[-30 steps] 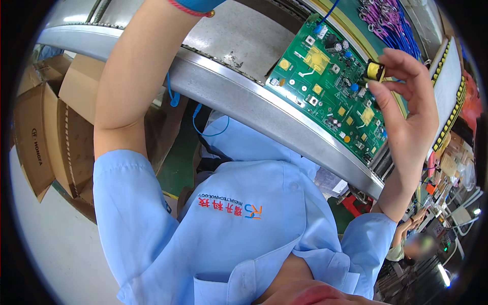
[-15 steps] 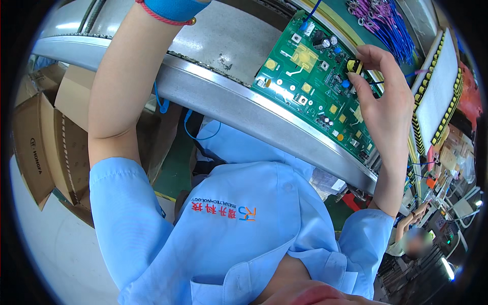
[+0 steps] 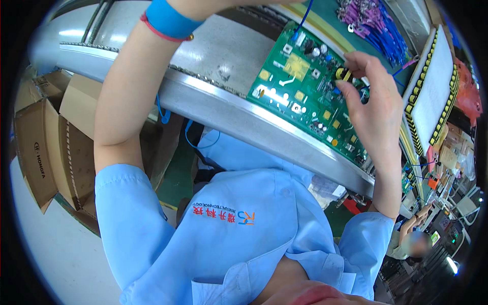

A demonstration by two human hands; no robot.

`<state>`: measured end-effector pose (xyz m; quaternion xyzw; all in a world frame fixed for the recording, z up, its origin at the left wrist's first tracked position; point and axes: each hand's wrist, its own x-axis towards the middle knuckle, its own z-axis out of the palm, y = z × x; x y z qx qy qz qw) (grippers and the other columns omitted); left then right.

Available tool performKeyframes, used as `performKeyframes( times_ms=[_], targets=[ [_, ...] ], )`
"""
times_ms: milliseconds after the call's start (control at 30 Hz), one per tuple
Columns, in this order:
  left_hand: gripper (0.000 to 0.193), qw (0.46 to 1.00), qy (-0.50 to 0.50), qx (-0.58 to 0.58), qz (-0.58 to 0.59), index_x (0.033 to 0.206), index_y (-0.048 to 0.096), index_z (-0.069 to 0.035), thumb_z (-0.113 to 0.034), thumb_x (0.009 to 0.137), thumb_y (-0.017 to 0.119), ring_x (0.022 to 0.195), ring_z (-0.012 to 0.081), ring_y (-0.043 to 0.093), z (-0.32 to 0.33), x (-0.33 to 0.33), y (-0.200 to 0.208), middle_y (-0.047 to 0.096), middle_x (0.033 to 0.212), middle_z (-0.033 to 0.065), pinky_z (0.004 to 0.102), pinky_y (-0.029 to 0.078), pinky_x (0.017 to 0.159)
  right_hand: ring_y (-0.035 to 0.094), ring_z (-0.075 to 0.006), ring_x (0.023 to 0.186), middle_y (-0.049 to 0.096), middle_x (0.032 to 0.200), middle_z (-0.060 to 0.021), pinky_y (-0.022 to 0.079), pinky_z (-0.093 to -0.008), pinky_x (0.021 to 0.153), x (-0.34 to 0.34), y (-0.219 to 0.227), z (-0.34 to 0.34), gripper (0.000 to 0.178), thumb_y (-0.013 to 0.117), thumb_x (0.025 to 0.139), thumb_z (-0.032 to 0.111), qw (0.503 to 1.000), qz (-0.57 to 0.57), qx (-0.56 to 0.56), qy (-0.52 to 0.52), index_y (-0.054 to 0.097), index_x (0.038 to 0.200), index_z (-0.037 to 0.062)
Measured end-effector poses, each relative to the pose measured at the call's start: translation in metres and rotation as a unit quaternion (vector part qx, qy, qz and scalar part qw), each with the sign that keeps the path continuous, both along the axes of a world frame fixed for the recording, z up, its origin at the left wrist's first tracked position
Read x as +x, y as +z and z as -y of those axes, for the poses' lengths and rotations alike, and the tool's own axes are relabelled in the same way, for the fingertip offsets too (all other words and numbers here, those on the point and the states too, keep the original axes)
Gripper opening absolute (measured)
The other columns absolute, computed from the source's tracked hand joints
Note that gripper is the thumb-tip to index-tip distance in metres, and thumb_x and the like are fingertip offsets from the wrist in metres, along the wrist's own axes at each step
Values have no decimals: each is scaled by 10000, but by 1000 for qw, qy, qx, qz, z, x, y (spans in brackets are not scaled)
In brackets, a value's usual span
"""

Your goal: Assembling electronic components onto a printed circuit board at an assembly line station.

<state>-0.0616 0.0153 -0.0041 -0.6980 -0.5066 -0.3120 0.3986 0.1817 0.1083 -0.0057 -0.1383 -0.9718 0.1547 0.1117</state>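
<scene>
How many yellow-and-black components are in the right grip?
1: a yellow-and-black cylindrical component, pinched in the right hand over the green rectangular circuit board. More may be hidden.

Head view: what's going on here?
The person's right hand holds a yellow-and-black coil between thumb and fingers at a green board; whether the coil touches it is hard to tell. The left hand is mostly cut off by the top edge. The board lies along a metal rail, with blue leads beyond it.
</scene>
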Motion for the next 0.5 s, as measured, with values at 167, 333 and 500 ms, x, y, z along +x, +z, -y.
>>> performKeyframes(
  times_ms=[167, 333, 500],
  targets=[
    [178, 987, -44, -65, 138, 933, 653, -92, -106, 761, 695, 925, 219, 573, 3, 7, 6, 627, 884, 59, 386, 320, 910, 609, -327, 908, 626, 957, -128, 449, -408, 786, 1, 8, 1, 407, 718, 716, -15, 999, 45, 3, 28, 569, 1088, 51],
    [115, 978, -65, -58, 190, 927, 634, -64, -107, 828, 672, 874, 225, 577, 11, 14, 21, 598, 911, 77, 382, 414, 850, 620, -328, 917, 640, 979, -134, 457, -407, 798, -1, 19, -5, 386, 729, 724, 16, 997, 64, -15, 44, 588, 1082, 48],
    [169, 988, 51, 17, 145, 902, 689, -159, -131, 740, 727, 984, 182, 612, 0, -16, 14, 649, 910, -22, 427, 307, 983, 639, -324, 945, 659, 1017, -134, 501, -383, 812, -12, 48, -11, 369, 747, 753, 98, 999, 2, -30, 34, 629, 1097, 32]
  ],
)
